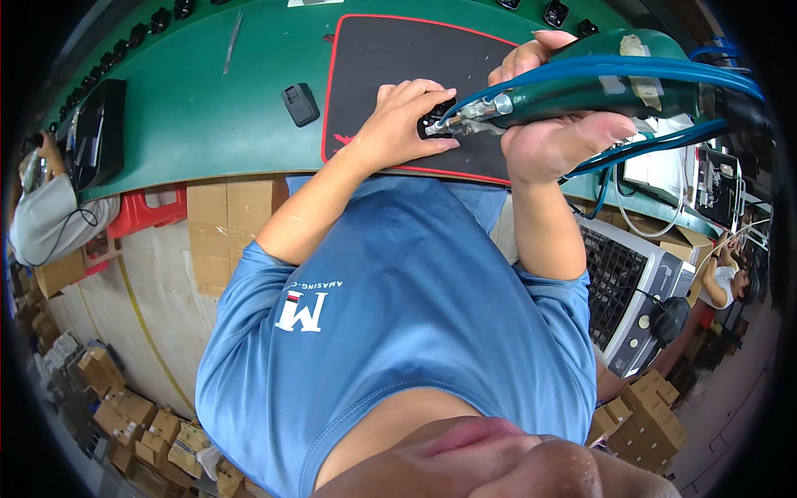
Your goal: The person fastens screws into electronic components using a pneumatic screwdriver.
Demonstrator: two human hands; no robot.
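Observation:
My right hand is wrapped round the thick dark green body of a power screwdriver, which has tape patches on it and blue hoses running off to the right. The tool lies sideways in view, its metal nose pointing left. At that nose my left hand grips a small black plastic part between thumb and fingers, over a black mat with a red border. The fingers and the nose hide most of the part. Left of the mat, a black plastic housing lies on the green table.
Several small black parts line the table's far edge. A black box stands at the left end. Blue hoses and a white box are at the right, above a grey air cooler. Other people sit at both sides.

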